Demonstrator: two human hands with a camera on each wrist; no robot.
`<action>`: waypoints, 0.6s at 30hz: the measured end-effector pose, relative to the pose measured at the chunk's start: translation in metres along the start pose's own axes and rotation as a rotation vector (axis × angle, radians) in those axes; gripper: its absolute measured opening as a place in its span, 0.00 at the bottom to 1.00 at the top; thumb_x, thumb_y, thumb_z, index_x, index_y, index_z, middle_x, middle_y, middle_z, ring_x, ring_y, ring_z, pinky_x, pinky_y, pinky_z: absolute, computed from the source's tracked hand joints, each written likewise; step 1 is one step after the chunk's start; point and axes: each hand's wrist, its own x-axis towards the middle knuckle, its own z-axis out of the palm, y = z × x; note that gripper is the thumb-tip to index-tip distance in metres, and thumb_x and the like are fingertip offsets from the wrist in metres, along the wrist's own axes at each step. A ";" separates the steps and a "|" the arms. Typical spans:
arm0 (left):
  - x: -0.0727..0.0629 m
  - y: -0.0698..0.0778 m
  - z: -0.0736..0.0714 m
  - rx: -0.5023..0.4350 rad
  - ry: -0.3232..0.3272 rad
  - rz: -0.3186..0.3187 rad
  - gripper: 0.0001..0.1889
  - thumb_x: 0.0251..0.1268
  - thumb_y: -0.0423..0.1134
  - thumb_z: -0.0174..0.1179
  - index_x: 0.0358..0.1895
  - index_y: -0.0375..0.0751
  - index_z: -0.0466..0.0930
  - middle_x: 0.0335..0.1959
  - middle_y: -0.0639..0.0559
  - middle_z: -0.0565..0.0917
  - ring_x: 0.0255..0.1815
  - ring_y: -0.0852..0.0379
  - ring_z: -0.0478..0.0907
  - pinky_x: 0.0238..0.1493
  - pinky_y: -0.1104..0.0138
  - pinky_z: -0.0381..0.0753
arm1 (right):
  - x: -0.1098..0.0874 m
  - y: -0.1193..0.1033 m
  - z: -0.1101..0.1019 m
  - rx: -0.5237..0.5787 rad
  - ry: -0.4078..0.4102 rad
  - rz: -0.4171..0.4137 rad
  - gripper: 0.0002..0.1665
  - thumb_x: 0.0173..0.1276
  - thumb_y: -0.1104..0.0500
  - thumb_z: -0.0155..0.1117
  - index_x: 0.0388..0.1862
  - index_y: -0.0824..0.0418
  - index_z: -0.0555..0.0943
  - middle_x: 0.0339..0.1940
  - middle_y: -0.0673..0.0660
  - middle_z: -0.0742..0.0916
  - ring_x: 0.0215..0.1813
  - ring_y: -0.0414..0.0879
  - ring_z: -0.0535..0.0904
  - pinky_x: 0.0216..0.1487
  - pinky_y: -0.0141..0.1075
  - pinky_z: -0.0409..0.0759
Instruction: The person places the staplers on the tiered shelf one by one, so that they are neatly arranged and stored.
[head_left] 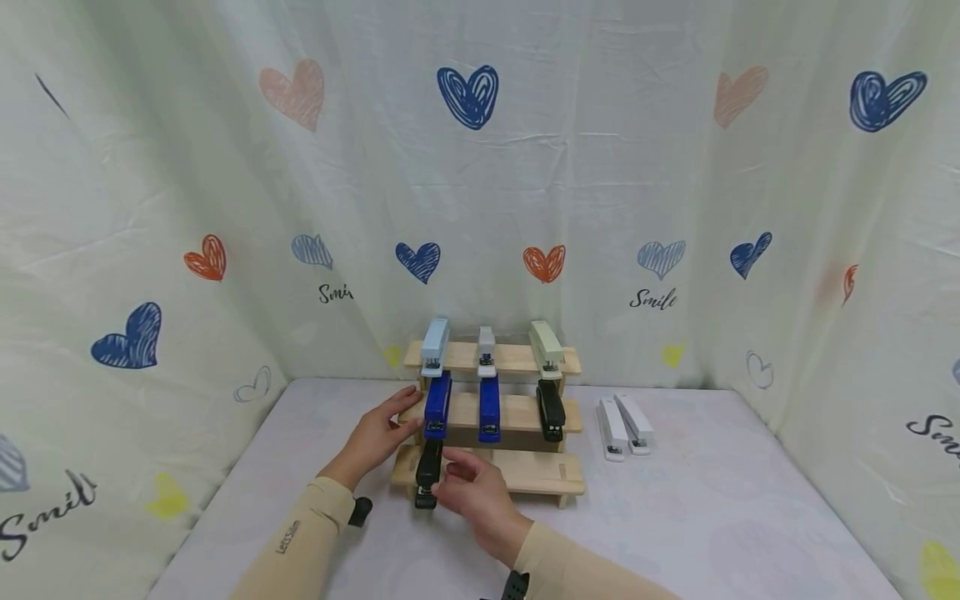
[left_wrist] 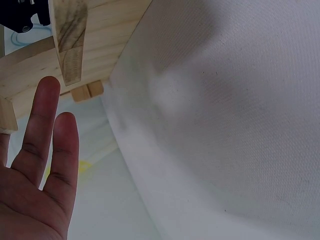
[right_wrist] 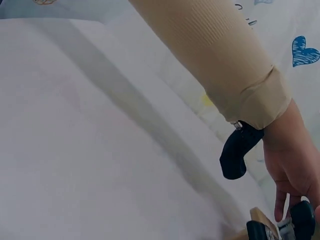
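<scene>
A black stapler (head_left: 428, 468) lies at the left end of the wooden rack's bottom tier, its front reaching past the edge. My right hand (head_left: 480, 500) is at its right side, thumb near the front end and forefinger further back, both fingertips right at the stapler. In the right wrist view the black stapler (right_wrist: 303, 219) shows at the bottom right corner. My left hand (head_left: 381, 436) is at the rack's left side, fingers extended toward the middle tier, close beside a blue stapler (head_left: 437, 406). The left wrist view shows the left fingers (left_wrist: 65, 150) straight, beside the rack's underside (left_wrist: 112, 30).
On the rack's top tier (head_left: 512, 358) stand light blue, grey and pale green staplers. Another blue stapler (head_left: 489, 408) and a black one (head_left: 551, 410) share the middle tier. Two white staplers (head_left: 624, 423) lie on the table (head_left: 712, 500) to the right. A heart-patterned curtain (head_left: 487, 183) surrounds the table.
</scene>
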 end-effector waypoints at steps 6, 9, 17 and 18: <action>0.000 0.001 0.001 0.014 0.000 -0.005 0.29 0.72 0.44 0.63 0.72 0.40 0.70 0.76 0.45 0.64 0.72 0.41 0.64 0.57 0.49 0.76 | -0.019 -0.011 -0.057 -0.142 -0.176 0.024 0.34 0.60 0.72 0.69 0.67 0.70 0.74 0.57 0.64 0.79 0.56 0.54 0.78 0.49 0.43 0.82; 0.000 0.001 0.001 0.010 -0.003 -0.016 0.29 0.72 0.44 0.63 0.72 0.40 0.70 0.76 0.46 0.64 0.72 0.41 0.64 0.58 0.49 0.75 | -0.027 -0.023 -0.095 -0.213 -0.245 0.047 0.32 0.62 0.70 0.69 0.67 0.71 0.73 0.56 0.65 0.80 0.54 0.55 0.80 0.49 0.45 0.83; 0.001 -0.001 0.002 0.015 -0.014 -0.021 0.29 0.72 0.44 0.62 0.72 0.40 0.69 0.76 0.46 0.63 0.72 0.41 0.63 0.58 0.50 0.75 | -0.035 -0.053 -0.208 -0.384 -0.102 0.028 0.34 0.67 0.59 0.71 0.67 0.72 0.71 0.63 0.70 0.77 0.57 0.59 0.79 0.51 0.46 0.82; 0.002 -0.002 0.002 0.014 -0.016 -0.020 0.29 0.72 0.44 0.62 0.72 0.41 0.69 0.76 0.47 0.63 0.72 0.41 0.63 0.58 0.50 0.75 | -0.035 -0.056 -0.220 -0.399 -0.066 0.030 0.34 0.68 0.59 0.70 0.68 0.72 0.71 0.64 0.70 0.76 0.57 0.60 0.79 0.52 0.47 0.82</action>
